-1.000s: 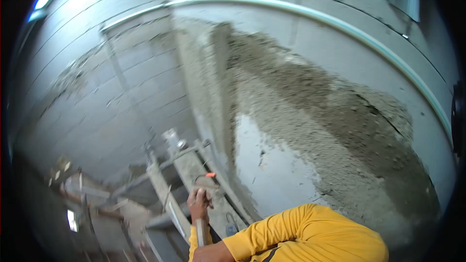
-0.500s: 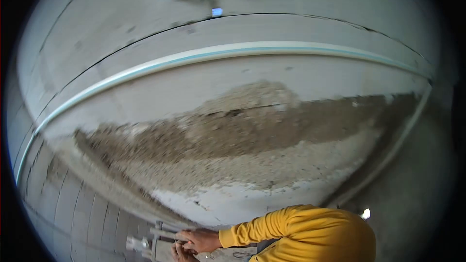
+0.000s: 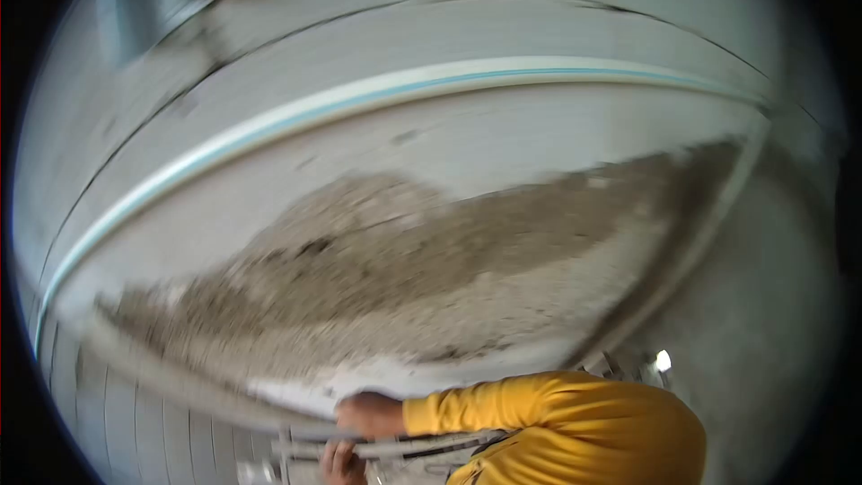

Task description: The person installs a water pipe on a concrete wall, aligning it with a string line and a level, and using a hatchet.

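Observation:
My right hand (image 3: 368,413) comes out of a yellow sleeve (image 3: 539,413) at the bottom of the view and lies over a grey metal bar (image 3: 422,445) of a frame close to the wall. My left hand (image 3: 337,462) sits just below it at the frame's edge, fingers wrapped round the same bar. Motion blur hides the exact grip. The bar runs roughly level in front of a wall carrying a rough patch of grey-brown plaster (image 3: 404,278).
A pale pipe with a blue line (image 3: 359,99) arcs across the wall above the plaster. Bare block courses (image 3: 135,413) show at the lower left. A wall corner (image 3: 718,207) runs down the right side, with a small bright light (image 3: 663,360) near it.
The view swung from the left corner and scaffold onto the plastered wall, then shifted slightly. My hands, earlier held close together, now rest on the metal bar.

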Available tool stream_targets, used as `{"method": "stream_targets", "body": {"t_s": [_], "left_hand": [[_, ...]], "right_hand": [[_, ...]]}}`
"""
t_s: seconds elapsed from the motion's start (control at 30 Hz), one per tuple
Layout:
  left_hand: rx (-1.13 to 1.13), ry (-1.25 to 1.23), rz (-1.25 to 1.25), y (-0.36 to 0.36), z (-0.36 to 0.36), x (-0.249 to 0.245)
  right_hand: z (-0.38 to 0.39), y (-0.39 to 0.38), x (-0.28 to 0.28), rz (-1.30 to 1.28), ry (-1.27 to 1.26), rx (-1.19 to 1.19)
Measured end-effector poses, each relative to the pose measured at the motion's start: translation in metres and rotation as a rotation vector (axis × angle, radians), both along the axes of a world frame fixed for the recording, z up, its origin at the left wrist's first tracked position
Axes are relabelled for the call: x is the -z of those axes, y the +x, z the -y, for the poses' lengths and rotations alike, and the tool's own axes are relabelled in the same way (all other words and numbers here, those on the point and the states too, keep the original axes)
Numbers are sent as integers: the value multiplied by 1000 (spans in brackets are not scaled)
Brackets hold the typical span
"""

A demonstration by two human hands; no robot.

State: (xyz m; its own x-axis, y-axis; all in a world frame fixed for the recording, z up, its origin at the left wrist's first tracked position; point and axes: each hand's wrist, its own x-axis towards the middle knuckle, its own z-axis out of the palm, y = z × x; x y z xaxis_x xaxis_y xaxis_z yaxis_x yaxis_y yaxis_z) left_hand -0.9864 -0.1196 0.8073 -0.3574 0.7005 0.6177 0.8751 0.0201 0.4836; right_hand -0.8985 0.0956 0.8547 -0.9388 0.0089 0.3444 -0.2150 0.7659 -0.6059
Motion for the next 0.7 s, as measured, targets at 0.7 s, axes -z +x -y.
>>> {"method": "stream_targets", "body": {"t_s": [0.7], "left_hand": [[-327, 572, 1358, 81, -39, -24]], "right_hand": [[15, -2, -69, -20, -184, -202]]}}
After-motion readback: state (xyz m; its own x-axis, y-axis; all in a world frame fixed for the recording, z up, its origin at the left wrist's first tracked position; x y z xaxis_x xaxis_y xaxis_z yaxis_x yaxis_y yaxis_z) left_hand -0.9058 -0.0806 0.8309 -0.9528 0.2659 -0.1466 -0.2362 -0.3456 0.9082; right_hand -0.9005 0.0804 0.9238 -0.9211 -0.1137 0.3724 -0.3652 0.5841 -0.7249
